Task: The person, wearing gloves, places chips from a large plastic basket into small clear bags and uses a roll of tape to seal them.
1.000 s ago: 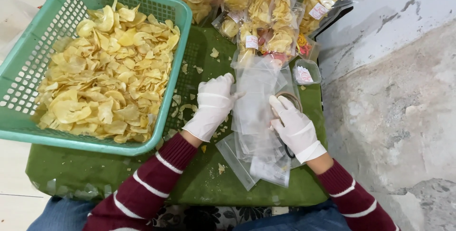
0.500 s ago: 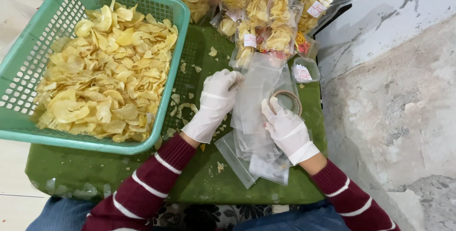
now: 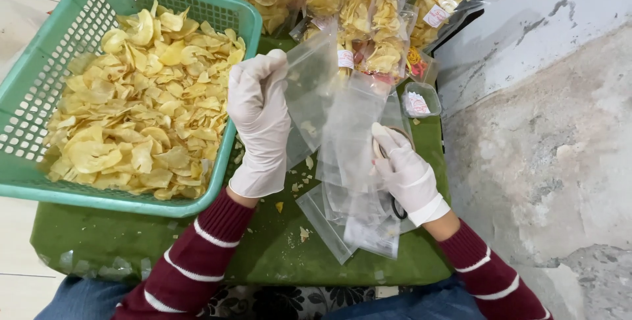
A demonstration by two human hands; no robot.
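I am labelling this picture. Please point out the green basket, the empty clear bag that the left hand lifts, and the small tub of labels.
green basket (image 3: 232, 18), head view, on its far right rim.
empty clear bag (image 3: 313, 80), head view, on its middle.
small tub of labels (image 3: 417, 103), head view, on the labels inside.

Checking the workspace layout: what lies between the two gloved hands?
In the head view, clear plastic bags fill the stretch between left hand and right hand.
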